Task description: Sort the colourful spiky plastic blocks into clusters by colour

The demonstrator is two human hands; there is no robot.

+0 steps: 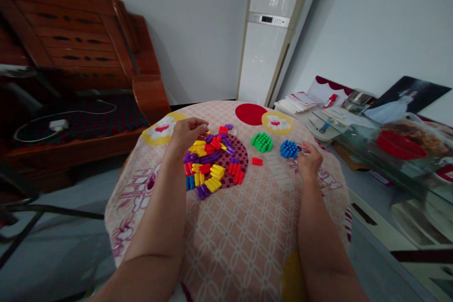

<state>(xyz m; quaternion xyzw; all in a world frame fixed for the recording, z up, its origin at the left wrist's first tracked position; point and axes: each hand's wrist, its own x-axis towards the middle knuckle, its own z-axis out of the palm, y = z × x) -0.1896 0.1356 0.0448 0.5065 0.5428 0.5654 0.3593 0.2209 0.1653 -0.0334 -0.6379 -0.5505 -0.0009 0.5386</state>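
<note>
Indoors, colourful pieces (204, 168), patterned tablecloth (240, 226) (pinkish), wooden bench (78, 49)

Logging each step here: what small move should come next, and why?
Perhaps the left hand should take the blue pieces at the near-left of the mixed pile: that hand is at the pile, while a blue cluster sits by the right hand.

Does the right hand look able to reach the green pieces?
Probably yes; the blue pieces lie between the right hand and the green pieces, but look low enough to reach over.
</note>
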